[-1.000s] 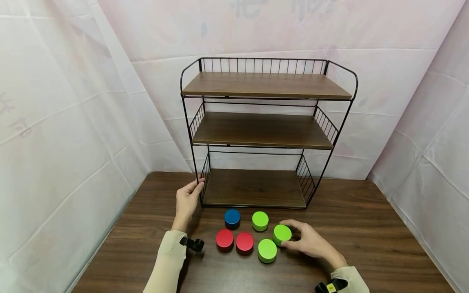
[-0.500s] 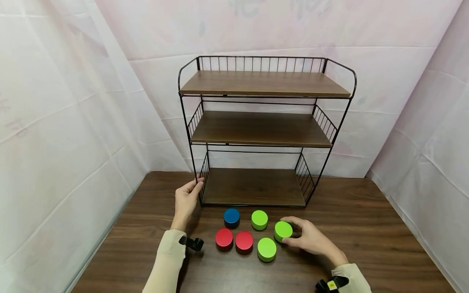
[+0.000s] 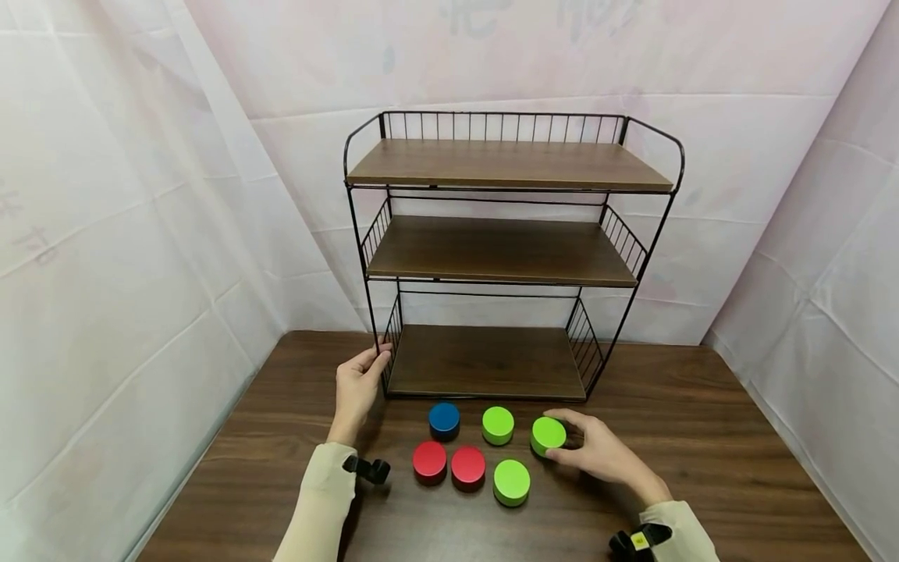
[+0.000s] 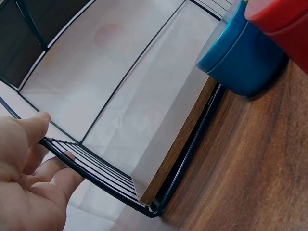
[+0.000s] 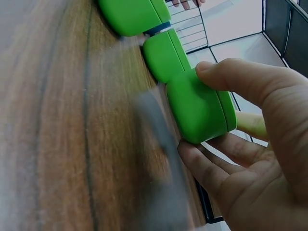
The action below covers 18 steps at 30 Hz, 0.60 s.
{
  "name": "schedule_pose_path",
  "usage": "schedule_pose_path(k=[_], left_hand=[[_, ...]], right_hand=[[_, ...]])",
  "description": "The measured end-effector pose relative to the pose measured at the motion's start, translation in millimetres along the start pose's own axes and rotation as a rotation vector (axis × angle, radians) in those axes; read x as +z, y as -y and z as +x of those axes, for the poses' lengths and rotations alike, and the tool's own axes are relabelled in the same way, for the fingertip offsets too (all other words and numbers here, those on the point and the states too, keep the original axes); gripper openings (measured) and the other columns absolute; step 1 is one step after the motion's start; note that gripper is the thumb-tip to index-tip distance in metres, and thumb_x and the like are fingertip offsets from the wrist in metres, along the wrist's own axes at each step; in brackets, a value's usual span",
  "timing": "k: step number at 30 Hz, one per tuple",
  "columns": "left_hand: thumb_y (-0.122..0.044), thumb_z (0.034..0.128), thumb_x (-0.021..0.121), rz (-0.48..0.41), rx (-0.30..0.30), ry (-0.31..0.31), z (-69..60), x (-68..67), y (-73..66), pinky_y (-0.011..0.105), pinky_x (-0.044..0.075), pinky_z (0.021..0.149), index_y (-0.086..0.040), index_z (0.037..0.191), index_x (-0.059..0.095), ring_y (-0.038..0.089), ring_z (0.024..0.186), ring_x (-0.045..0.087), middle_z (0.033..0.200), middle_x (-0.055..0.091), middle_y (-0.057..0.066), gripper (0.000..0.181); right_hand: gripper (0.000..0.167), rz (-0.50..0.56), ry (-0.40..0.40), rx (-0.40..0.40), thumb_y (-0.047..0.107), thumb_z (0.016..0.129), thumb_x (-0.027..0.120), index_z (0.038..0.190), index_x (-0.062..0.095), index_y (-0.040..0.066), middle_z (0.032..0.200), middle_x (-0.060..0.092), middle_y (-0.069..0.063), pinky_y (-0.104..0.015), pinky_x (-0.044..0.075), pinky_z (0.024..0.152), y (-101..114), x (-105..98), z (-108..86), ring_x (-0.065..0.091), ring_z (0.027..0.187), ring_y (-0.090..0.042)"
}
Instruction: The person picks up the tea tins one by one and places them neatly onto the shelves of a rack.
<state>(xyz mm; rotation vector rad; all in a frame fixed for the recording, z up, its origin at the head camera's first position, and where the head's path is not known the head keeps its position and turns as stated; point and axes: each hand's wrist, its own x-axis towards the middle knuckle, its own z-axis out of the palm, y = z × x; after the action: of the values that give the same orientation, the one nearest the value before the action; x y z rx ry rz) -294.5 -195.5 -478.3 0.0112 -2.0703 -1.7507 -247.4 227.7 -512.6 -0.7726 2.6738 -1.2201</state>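
My left hand (image 3: 356, 393) grips the left front post of a three-tier black wire rack (image 3: 502, 269) with brown wooden shelves. In the left wrist view the thumb and fingers (image 4: 65, 180) close round the side wire. My right hand (image 3: 605, 454) pinches a round green lidded tin (image 3: 548, 436) between thumb and fingers, close to the tabletop; the right wrist view shows the held tin (image 5: 199, 108) gripped at its sides. Left of it are a second green tin (image 3: 498, 425) and, nearer me, a third green tin (image 3: 511, 482).
A blue tin (image 3: 444, 421) stands before the bottom shelf. Two red tins, the left red tin (image 3: 430, 463) and the right red tin (image 3: 468, 468), stand side by side nearer me. Everything rests on a brown wooden table (image 3: 716, 460) bounded by white cloth walls (image 3: 140, 234).
My right hand has moved the pinched green tin slightly to the right and away from me, farther from the nearest green tin. The left hand stays on the rack post.
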Motion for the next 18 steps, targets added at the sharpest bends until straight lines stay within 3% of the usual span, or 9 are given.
schedule_pose_path(k=[7, 12, 18], left_hand=[[-0.021, 0.0987, 0.072, -0.008, 0.032, -0.013, 4.1, -2.5, 16.6, 0.009, 0.049, 0.091, -0.001, 0.116, 0.077, 0.024, 0.129, 0.063, 0.136, 0.068, 0.015, 0.027], [-0.020, 0.0993, 0.071, 0.005, 0.042, -0.005, 3.5, -1.7, 16.3, 0.009, 0.050, 0.091, 0.000, 0.117, 0.077, 0.025, 0.129, 0.063, 0.135, 0.068, 0.017, 0.027], [-0.021, 0.0987, 0.072, -0.003, 0.034, -0.001, 3.5, -2.0, 15.0, 0.010, 0.050, 0.091, -0.007, 0.114, 0.079, 0.024, 0.128, 0.063, 0.135, 0.069, 0.011, 0.022]], right_hand=[[0.064, 0.008, -0.023, -0.008, 0.038, 0.091, 0.080, 0.142, 0.059, 0.006, 0.135, 0.067, -0.006, -0.039, 0.055, 0.098, -1, 0, 8.1, 0.063, 0.124, -0.030], [0.066, -0.008, -0.034, 0.010, 0.040, 0.091, 0.080, 0.144, 0.058, 0.007, 0.138, 0.066, -0.006, -0.045, 0.053, 0.100, -1, -2, 10.0, 0.061, 0.128, -0.032], [0.065, 0.010, -0.040, 0.008, 0.035, 0.091, 0.080, 0.144, 0.057, 0.005, 0.139, 0.065, -0.008, -0.044, 0.053, 0.100, 1, -6, 15.9, 0.061, 0.127, -0.033]])
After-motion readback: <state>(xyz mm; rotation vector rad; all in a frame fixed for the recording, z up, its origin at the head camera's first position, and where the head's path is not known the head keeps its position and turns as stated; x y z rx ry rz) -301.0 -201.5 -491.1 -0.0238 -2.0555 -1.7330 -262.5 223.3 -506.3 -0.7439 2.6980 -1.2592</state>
